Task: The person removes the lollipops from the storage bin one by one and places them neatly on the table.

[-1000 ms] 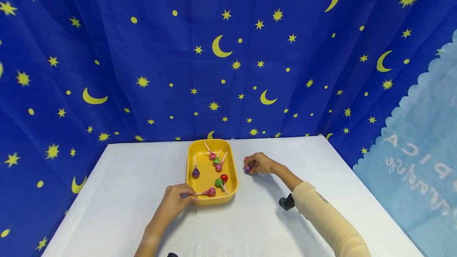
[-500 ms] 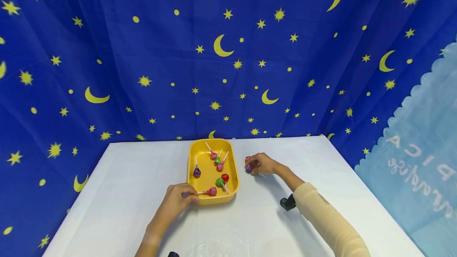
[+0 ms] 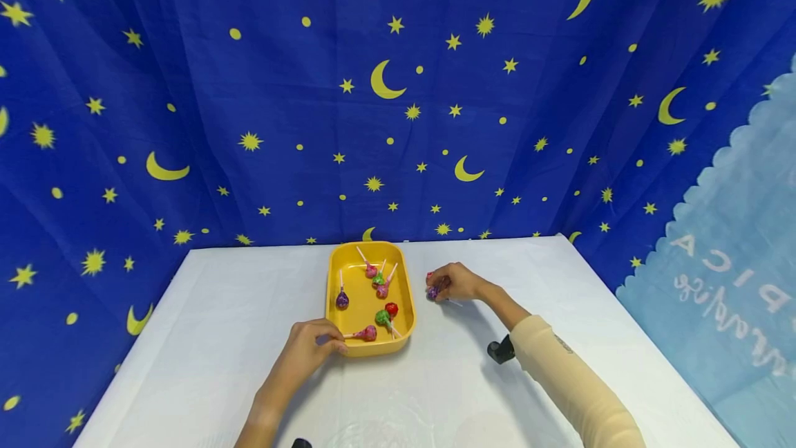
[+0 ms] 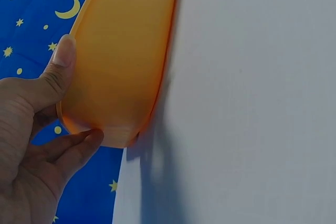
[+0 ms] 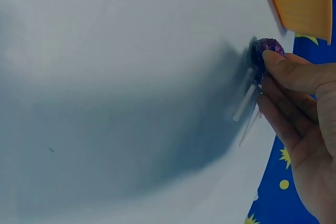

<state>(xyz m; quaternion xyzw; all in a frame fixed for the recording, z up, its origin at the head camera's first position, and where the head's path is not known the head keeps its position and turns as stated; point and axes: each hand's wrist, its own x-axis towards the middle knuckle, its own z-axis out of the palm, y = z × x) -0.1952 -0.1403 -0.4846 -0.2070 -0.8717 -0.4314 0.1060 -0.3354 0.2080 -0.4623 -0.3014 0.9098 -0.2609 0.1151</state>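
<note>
The yellow plastic tray [image 3: 379, 349] sits on the table with several wrapped lollipops inside. Among them are a purple lollipop [image 3: 342, 301], a green lollipop [image 3: 382, 318] and a pink lollipop [image 3: 368, 333]. My left hand [image 3: 306, 348] holds the tray's near left corner; in the left wrist view, the thumb lies at the rim and fingertips touch the outer wall. Right of the tray, my right hand [image 3: 459, 282] pinches a purple lollipop [image 5: 266, 48] by its wrapped head, low over the table. Two white sticks show below that hand, and a bit of red wrapper peeks out behind its fingers.
A white cloth covers the table [image 3: 236, 310]. Behind it hangs a blue curtain [image 3: 280, 102] with yellow moons and stars. A light blue banner [image 3: 734, 261] hangs at the right. A black device [image 3: 501, 351] is at the right sleeve.
</note>
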